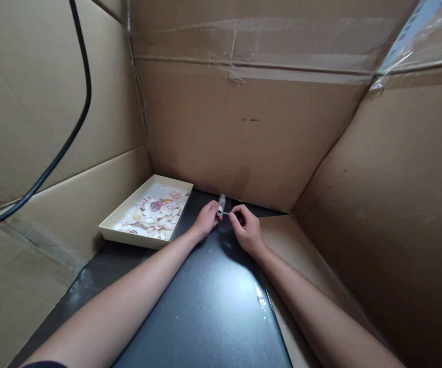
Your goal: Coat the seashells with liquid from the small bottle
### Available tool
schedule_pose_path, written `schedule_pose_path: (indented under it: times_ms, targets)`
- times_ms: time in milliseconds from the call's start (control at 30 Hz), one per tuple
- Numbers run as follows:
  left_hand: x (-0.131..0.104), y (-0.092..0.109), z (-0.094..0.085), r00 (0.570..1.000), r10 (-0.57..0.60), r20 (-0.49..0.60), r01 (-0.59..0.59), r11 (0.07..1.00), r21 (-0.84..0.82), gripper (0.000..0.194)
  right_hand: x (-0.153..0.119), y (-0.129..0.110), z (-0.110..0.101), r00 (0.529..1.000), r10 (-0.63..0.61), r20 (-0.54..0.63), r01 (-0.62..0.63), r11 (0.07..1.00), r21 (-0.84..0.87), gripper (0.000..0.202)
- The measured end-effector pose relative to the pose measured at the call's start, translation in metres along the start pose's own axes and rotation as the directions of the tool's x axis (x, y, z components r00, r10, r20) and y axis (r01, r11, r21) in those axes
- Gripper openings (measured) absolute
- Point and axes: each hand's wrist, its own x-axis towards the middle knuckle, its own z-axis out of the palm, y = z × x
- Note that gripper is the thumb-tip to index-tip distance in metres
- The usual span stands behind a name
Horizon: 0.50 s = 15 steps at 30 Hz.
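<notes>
At the far end of the dark table, my left hand [206, 219] is closed in a pinch around a small white piece [219, 210], too small to make out. My right hand [246, 228] is closed on a thin, pale stick [225, 213], whose tip points left and meets or nearly meets the white piece. Something dark shows between the right fingers, perhaps the stick's other end. Just behind the left fingertips stands a small clear glass bottle [222, 198]; no cap shows on it.
A cream tray [132, 238] holding many seashells [155, 212] lies left of my hands. Cardboard walls [259, 148] enclose the dark tabletop [198, 312] at the back and sides. A black cable [78, 122] hangs at the left. A cardboard sheet [282, 235] lies at the right.
</notes>
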Motion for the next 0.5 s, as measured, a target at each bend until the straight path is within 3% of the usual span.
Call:
schedule_pose_path:
  times_ms: [300, 500]
  targets:
    - [-0.0009, 0.0013, 0.0006, 1.0, -0.012, 0.002, 0.012, 1.0, -0.024, 0.022, 0.0013, 0.0026, -0.0008, 0.998, 0.045, -0.054, -0.049, 0.995, -0.088, 0.018]
    - [-0.0011, 0.0023, 0.0017, 1.0, -0.016, -0.008, 0.016, 1.0, -0.023, 0.019, 0.0008, -0.0006, -0.0011, 1.0, 0.015, -0.016, -0.016, 0.998, -0.065, 0.018]
